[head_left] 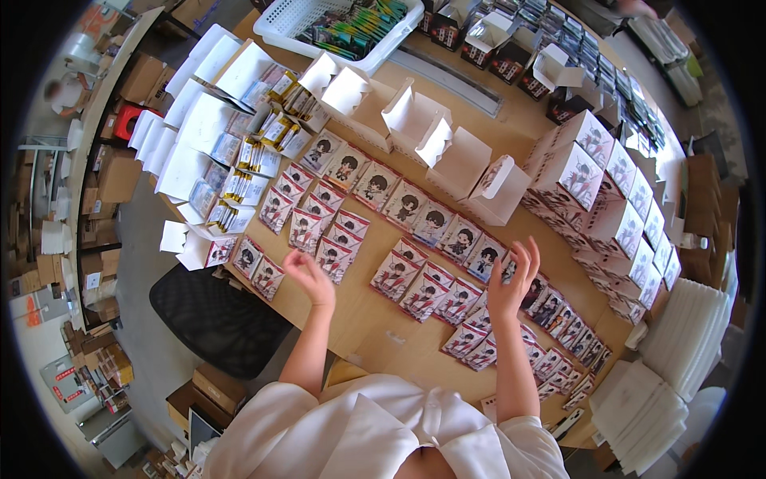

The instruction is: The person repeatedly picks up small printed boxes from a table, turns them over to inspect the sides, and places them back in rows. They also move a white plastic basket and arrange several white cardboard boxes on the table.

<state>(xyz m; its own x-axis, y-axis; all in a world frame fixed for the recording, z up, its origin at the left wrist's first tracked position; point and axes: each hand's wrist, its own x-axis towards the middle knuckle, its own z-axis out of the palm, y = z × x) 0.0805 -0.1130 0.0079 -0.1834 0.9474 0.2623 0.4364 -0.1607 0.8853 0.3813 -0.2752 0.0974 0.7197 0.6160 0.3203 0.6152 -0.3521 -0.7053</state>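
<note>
My left hand (311,279) hovers over the near left part of the table, its fingers loosely bent and apart, with nothing in it. Just beyond it lie small groups of red-and-white illustrated packets (306,229). On the right, my right hand (513,281) is raised with fingers spread, also holding nothing. It partly covers a long row of cards with cartoon figures (407,204) that crosses the table diagonally. Below that row, more illustrated packets (427,291) lie in overlapping groups, some hidden behind my right forearm.
Open white boxes (416,124) stand beyond the cards. Boxes filled with yellow packets (257,156) are at the left, and stacked illustrated boxes (590,172) at the right. A white plastic basket (275,33) sits at the back. A black chair (215,319) is at the table's left edge.
</note>
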